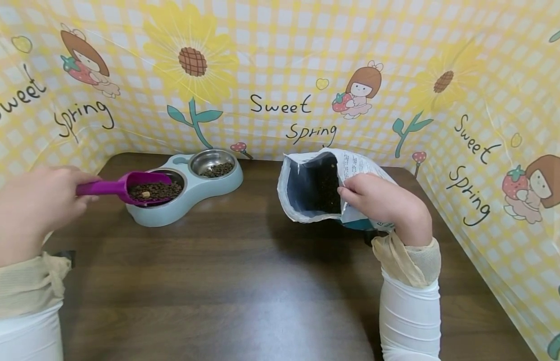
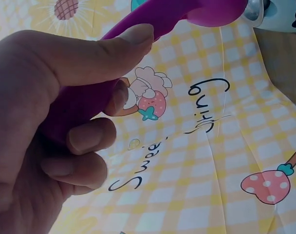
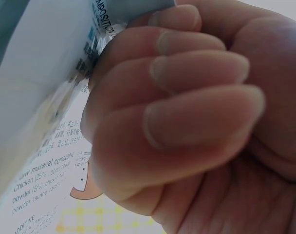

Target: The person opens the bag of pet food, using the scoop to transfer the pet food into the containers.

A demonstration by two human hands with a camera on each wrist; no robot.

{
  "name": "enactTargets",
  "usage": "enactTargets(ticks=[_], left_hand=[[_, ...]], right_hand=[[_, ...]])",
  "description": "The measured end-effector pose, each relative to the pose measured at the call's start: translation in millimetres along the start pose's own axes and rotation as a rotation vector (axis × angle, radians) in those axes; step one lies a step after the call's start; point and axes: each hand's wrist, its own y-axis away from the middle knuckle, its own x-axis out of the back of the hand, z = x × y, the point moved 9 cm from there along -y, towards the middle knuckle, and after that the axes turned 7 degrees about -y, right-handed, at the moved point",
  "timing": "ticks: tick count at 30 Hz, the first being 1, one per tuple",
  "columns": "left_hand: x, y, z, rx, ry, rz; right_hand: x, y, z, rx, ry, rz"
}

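My left hand (image 1: 54, 213) grips the handle of a purple scoop (image 1: 101, 188), thumb along it and fingers curled round it in the left wrist view. The scoop's head is at the left bowl of a pale blue double pet feeder (image 1: 200, 186). Brown kibble (image 1: 164, 190) shows there with one lighter piece; how much lies in the scoop itself is hard to tell. My right hand (image 1: 384, 200) pinches the upper side of a white pet food bag (image 1: 361, 163), tipped with its mouth facing left and dark kibble inside. Curled fingers (image 3: 196, 117) and printed text show up close.
The feeder's right metal bowl (image 1: 212, 163) holds some kibble too. Everything stands on a dark wooden table (image 1: 226, 281). A yellow checked cloth (image 1: 271, 60) with printed flowers and figures rises behind and at both sides.
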Motion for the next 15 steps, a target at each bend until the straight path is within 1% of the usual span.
enactTargets(ticks=[5,10,12,15], left_hand=[[4.5,-2.3,12.0,-0.033,-0.064,0.056],[6.0,-3.7,18.5,-0.065,-0.105,0.082],[8.2,-2.9,19.9,-0.074,-0.105,0.111],[13.5,-1.5,22.2,-0.088,-0.094,0.188]], right_hand=[[0,0,1,0.006,0.008,0.005],[0,0,3,-0.008,0.004,-0.004],[1,0,2,-0.002,0.010,-0.001],[2,0,2,0.003,0.014,0.005]])
